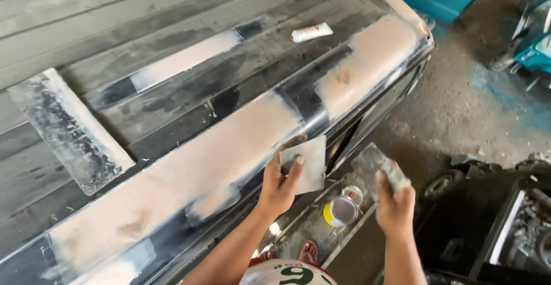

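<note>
Lying w/ red cap: white tube atop roof.

Illumination is bright, diffuse daylight, strongest toward 2 o'clock, where the concrete floor appears pale and washed out. Soft glare streaks run across the vehicle roof from 9 to 12 o'clock. The area at 5 o'clock falls into deep shadow. Wide-angle distortion bends the roof edge at the frame borders. Focus is acceptable at centre; mild softness appears at the corners.
</note>
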